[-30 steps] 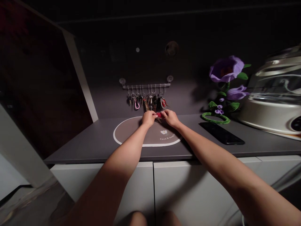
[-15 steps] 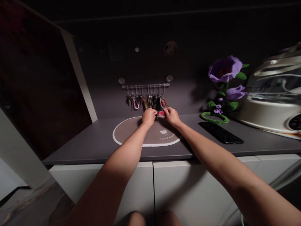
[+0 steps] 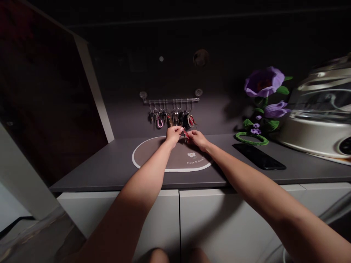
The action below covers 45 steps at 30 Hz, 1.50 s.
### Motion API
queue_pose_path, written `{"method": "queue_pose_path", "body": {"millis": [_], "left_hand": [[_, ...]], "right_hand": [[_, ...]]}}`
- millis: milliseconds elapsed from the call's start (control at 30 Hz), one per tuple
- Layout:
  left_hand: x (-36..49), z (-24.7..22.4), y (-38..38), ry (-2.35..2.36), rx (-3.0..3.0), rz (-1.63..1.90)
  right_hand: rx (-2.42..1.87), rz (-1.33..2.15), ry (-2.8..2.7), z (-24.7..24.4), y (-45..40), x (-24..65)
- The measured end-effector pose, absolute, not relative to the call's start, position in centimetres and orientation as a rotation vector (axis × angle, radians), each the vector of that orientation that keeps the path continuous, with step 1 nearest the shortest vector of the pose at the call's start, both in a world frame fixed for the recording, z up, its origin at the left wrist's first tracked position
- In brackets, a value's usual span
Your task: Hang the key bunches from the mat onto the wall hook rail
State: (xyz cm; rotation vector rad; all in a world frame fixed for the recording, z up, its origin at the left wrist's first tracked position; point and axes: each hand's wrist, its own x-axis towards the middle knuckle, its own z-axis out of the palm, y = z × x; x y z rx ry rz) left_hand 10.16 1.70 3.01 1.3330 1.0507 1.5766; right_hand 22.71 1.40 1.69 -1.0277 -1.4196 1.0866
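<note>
My left hand (image 3: 173,135) and my right hand (image 3: 197,138) meet over the back of a brown oval mat (image 3: 153,155) with a white rim. Between their fingertips is a small bunch of keys with a red tag (image 3: 186,136). My left hand pinches it at the top, by what looks like the key ring; my right fingers close on the red tag. Behind the hands, a clear hook rail (image 3: 171,100) on the wall carries several hanging keys, among them a pink carabiner (image 3: 159,121) and a red key fob with a braided loop (image 3: 191,120).
A black phone (image 3: 257,156) lies on the dark counter (image 3: 104,164) to the right of the mat. Behind it stands a purple artificial flower (image 3: 264,82) with a green ring base. A cream appliance (image 3: 315,128) with a clear cover occupies the far right. White cabinet doors (image 3: 219,219) are below.
The red tag has turned from facing me flat to hanging tilted and narrow. My right hand has moved slightly down and left, closer to my left hand, which stays nearly in place.
</note>
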Motion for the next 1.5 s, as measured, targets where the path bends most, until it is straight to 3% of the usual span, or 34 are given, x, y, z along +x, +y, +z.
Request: {"method": "queue_pose_path", "body": {"millis": [200, 367, 1133, 1500], "left_hand": [[10.3, 3.9, 0.4, 0.966, 1.165, 1.505], [10.3, 3.9, 0.5, 0.908, 1.105, 1.523], [10.7, 3.3, 1.1, 0.897, 1.321, 1.637], [10.8, 1.8, 2.7, 1.076, 1.423, 1.695]], "right_hand": [[-0.882, 0.717, -1.559, 1.8, 1.9, 22.8], [-0.785, 0.638, -1.544, 2.7, 1.2, 22.7], [-0.7, 0.668, -1.496, 4.0, 0.8, 22.8], [-0.773, 0.944, -1.143, 9.7, 3.3, 23.7]]}}
